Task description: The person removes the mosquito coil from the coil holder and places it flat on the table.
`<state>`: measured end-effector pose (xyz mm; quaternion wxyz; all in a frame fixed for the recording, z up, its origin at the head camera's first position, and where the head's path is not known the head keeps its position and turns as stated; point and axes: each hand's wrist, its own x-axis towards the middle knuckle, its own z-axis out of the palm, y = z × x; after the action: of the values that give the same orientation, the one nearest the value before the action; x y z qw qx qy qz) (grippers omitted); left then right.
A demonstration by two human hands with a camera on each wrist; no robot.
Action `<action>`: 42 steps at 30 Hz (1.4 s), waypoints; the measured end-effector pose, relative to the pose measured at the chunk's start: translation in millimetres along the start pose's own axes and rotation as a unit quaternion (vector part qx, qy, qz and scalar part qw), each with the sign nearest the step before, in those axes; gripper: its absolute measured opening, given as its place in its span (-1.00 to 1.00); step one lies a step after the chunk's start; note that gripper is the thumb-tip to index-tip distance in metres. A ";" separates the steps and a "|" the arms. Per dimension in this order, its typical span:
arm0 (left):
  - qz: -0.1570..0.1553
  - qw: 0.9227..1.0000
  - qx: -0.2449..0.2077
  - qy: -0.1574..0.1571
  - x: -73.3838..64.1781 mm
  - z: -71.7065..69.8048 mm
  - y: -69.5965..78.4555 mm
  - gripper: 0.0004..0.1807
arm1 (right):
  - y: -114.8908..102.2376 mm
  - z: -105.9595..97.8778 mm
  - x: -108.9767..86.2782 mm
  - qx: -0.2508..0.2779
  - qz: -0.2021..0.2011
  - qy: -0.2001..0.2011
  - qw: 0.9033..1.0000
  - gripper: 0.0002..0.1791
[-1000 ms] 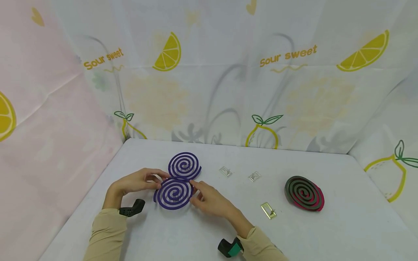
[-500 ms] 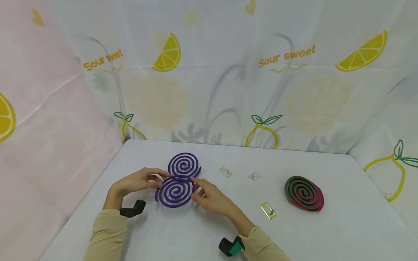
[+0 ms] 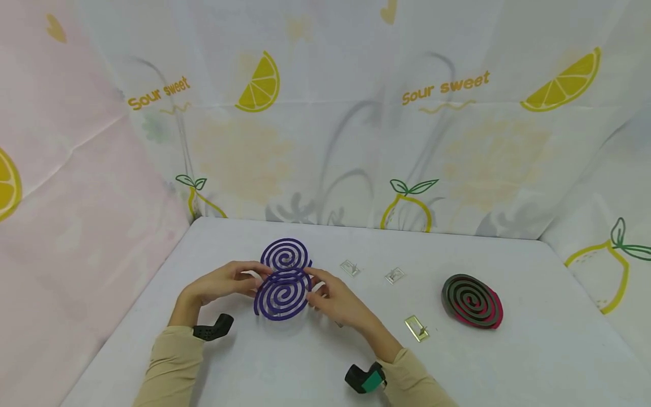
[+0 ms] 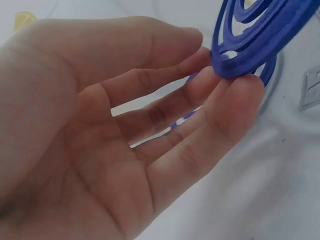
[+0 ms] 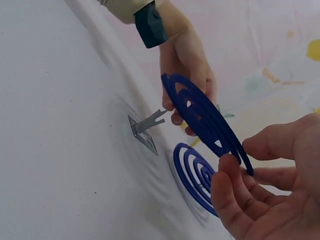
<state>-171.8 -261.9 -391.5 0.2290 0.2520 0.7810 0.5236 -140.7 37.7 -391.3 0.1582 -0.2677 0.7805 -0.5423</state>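
Observation:
Both hands hold a purple-blue spiral mosquito coil by its edges, tilted and raised off the table. My left hand pinches its left edge; in the left wrist view the fingertips meet the coil's rim. My right hand pinches the right edge between thumb and fingers, as the right wrist view shows. A small metal coil stand with an upright forked prong lies on the table below the coil. Just behind, a second purple coil lies close to the tabletop, partly overlapped by the held one.
Two silver stands lie right of the far coil. A gold-coloured stand is nearer the front. Further right rests a dark green coil stacked with red ones. Printed cloth walls enclose the white table.
The held coil has risen off the table and shifted slightly right and away from me, tilting as it goes. Both hands have moved with it. The far coil and the other things stay put.

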 end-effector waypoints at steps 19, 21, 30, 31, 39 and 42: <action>-0.026 0.996 -0.042 0.069 31.4 28.3 2.3 -0.59 | 5.0 -25.2 -3.6 0.036 0.037 0.049 0.997 -0.41; -0.025 0.996 -0.044 0.078 35.1 31.7 2.5 -0.60 | 5.8 -28.5 -3.7 0.040 0.034 0.052 0.997 -0.40; -0.029 0.990 -0.051 0.128 48.7 44.4 7.7 -0.63 | 8.1 -46.8 -7.6 0.033 0.027 0.069 0.997 -0.42; -0.026 0.989 -0.052 0.133 50.2 45.8 8.7 -0.63 | 8.0 -48.8 -8.4 0.030 0.028 0.072 0.997 -0.43; -0.028 0.984 -0.069 0.163 66.7 58.0 15.7 -0.66 | 7.1 -63.3 -13.8 0.000 0.047 0.113 0.992 -0.48; -0.028 0.982 -0.078 0.167 72.2 63.1 20.3 -0.67 | 7.6 -69.0 -16.6 -0.015 0.043 0.122 0.991 -0.49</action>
<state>-185.0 -165.3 -401.2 0.1292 0.1204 0.7716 0.6111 -166.3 102.1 -374.2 0.0807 -0.1681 0.8129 -0.5517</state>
